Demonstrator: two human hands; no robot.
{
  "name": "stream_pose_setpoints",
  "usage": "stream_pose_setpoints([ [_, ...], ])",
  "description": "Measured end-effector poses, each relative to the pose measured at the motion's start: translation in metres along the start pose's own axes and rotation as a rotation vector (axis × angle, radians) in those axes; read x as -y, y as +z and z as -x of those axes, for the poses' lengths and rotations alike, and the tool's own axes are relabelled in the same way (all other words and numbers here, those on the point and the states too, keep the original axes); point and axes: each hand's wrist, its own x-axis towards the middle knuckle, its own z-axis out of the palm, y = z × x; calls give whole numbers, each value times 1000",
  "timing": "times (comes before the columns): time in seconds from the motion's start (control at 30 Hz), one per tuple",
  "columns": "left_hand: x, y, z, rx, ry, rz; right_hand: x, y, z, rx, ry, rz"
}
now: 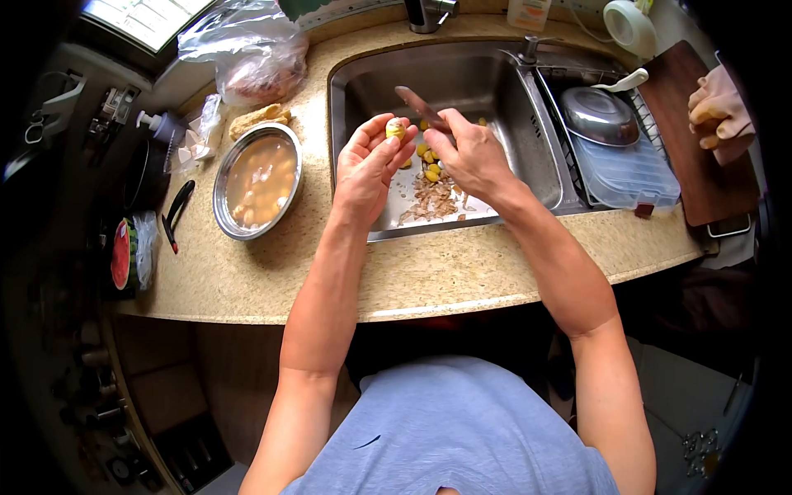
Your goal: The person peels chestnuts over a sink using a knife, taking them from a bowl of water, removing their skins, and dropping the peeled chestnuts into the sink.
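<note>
Over the left part of the steel sink (544, 157), my left hand (373, 158) pinches a small yellowish round piece (396, 129) between thumb and fingers. My right hand (476, 153) grips a knife (421, 107), its blade pointing up and left, close to the piece. Below the hands, several yellow pieces (432, 173) and brown peelings (436, 200) lie on the sink floor. Left of the sink, a metal bowl (219, 206) holds cloudy brownish water with several pale round pieces (250, 216) in it.
A plastic bag (247, 54) stands behind the bowl. Right of the sink, a rack holds a metal lid (600, 115) and a clear plastic container (623, 169), beside a brown board (689, 124). A black-handled tool (176, 216) lies on the left counter (223, 285). The faucet (427, 15) stands behind the sink.
</note>
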Motion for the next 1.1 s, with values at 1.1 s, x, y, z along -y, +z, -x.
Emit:
stream_pose_setpoints([
  [1.1, 12, -5, -4, 39, -80, 412, -8, 13, 6, 139, -16, -21],
])
